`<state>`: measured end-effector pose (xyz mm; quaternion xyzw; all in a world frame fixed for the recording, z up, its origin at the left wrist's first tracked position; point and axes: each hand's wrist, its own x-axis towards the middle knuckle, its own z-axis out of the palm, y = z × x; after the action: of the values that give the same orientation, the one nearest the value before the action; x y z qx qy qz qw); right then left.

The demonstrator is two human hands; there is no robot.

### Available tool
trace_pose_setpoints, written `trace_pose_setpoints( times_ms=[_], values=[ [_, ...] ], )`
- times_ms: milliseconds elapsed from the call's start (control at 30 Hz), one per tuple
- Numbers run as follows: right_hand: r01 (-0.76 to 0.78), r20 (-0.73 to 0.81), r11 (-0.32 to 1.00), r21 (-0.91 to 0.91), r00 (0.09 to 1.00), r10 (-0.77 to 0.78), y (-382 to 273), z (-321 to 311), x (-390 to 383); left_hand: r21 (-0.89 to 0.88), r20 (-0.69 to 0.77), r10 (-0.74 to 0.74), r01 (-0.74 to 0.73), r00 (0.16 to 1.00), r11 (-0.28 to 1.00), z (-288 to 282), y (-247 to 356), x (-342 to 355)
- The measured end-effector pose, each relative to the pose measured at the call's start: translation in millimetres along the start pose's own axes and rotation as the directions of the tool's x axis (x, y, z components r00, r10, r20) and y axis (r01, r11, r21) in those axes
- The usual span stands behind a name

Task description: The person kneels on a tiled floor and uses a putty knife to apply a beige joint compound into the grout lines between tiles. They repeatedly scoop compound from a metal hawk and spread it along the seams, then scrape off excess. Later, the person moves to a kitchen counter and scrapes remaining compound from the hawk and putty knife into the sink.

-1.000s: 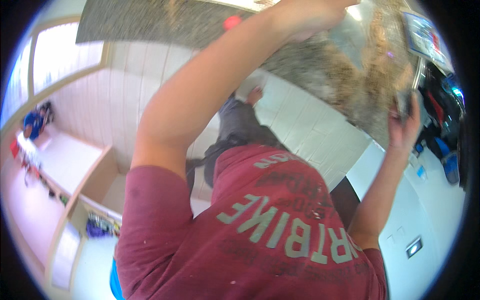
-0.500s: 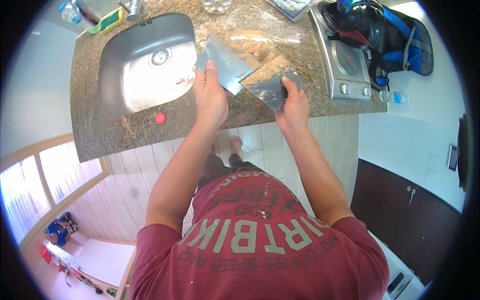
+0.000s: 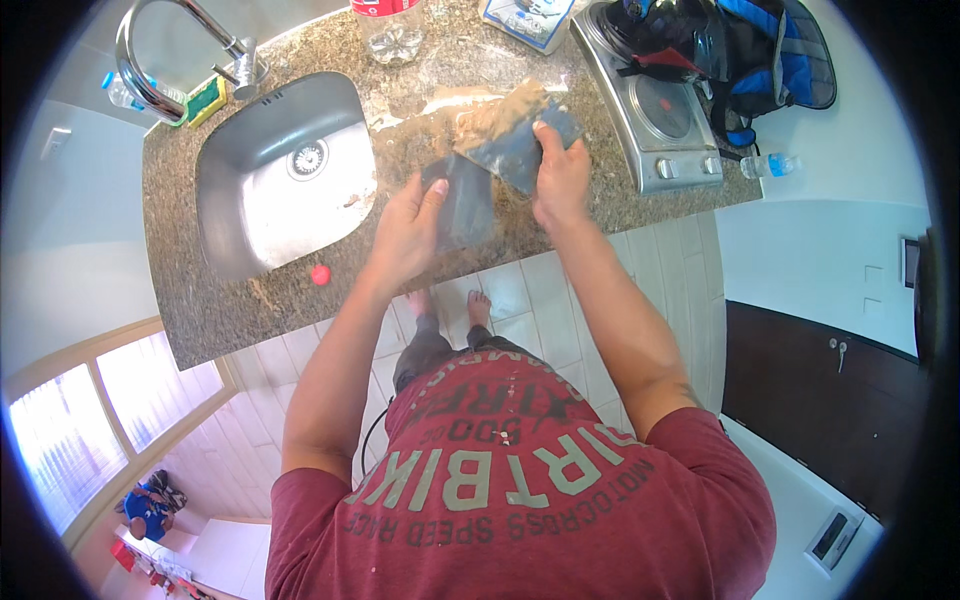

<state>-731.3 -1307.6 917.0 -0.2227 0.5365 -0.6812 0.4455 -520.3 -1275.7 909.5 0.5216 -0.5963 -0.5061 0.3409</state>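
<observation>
My left hand (image 3: 405, 230) grips a flat, square grey metal spreader (image 3: 468, 205) by its left edge, thumb on top. My right hand (image 3: 562, 175) is closed on a second flat spreader (image 3: 510, 155), dark grey and smeared, with brown paste (image 3: 500, 112) along its far edge. The two plates meet or overlap at their near corners, above the front part of the granite counter (image 3: 270, 300). Wet brown smears show on the counter just beyond them.
A steel sink (image 3: 270, 235) with a chrome faucet (image 3: 215, 40) lies left, a sponge (image 3: 207, 100) behind it. A red cap (image 3: 320, 274) sits near the front edge. Behind stand a large bottle (image 3: 392, 40) and a packet (image 3: 530, 20); right are a hotplate (image 3: 660, 110) and a backpack (image 3: 770, 60).
The left spreader has swung from pointing away to hanging nearer the counter's front edge. My right hand has moved left and away, its spreader now farther over the counter. The view has shifted.
</observation>
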Motion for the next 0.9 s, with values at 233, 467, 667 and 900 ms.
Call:
trace_pose_setpoints(
  times_ms=[233, 467, 667, 900],
  values=[
    [0.354, 0.47, 0.857, -0.374, 0.869, -0.154, -45, -4, 1, -0.828, 0.083, -0.416, 0.295, 0.905, 0.476, 5, -9, 24],
    [0.877, 0.902, 0.387, -0.285, 0.382, -0.202, -55, -16, -37, -0.929, 0.23, -0.367, 0.316, 0.901, 0.192, 21, 14, 28],
    [0.941, 0.948, 0.146, -0.305, 0.315, -0.05, -53, -32, -27, -0.901, 0.201, -0.385, 0.324, 0.901, 0.288, 21, 15, 26],
    [0.921, 0.924, 0.083, -0.38, 0.375, 0.069, -58, -50, -19, -0.921, 0.135, -0.366, 0.253, 0.921, 0.296, 30, -2, 23]
  ],
)
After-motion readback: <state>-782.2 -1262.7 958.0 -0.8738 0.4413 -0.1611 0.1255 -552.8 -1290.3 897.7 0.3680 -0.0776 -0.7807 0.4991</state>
